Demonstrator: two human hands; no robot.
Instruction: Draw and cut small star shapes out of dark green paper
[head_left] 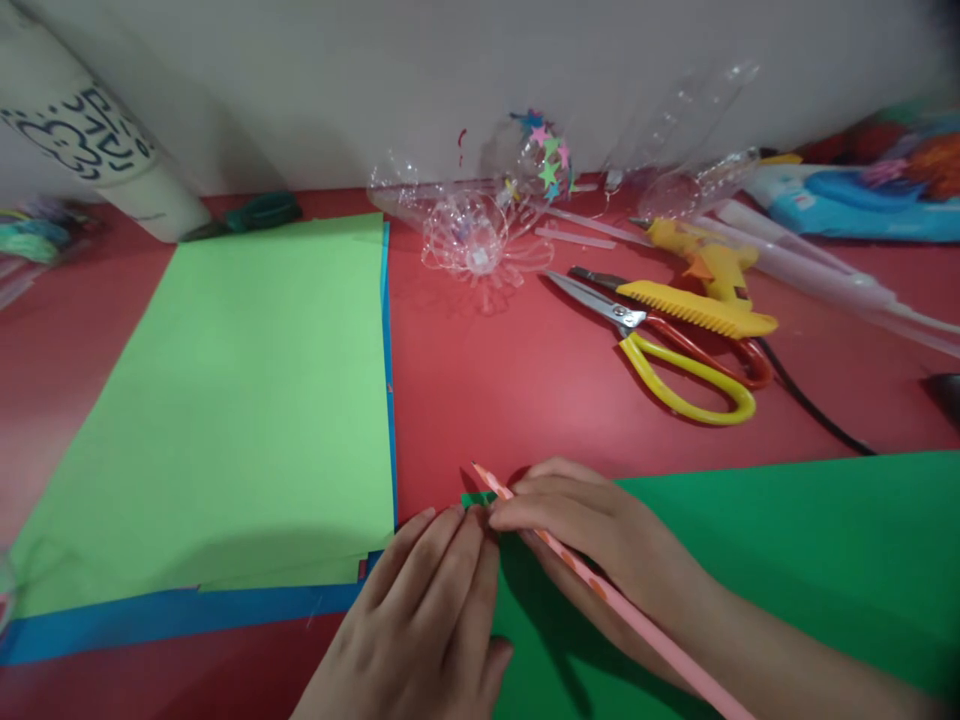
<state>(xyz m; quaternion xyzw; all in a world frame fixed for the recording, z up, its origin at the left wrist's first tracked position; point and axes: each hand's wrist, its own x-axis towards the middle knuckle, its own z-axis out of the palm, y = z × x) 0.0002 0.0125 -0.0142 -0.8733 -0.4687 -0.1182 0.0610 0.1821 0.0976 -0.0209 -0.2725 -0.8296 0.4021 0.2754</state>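
The right hand (596,525) is holding a slim pink pencil with orange spots (630,612), its grip pinching the shaft near the sharpened end; the tip is pointing up and left, just beyond the upper left corner of a large dark green paper sheet (810,545). The left hand (427,610) is lying palm down at that sheet's left edge, its grip extended with fingers side by side. Light green paper sheets (262,400) are resting over blue paper (135,620) leftward, while yellow-and-red-handled metal scissors (631,318) are lying farther back on the red surface (480,400).
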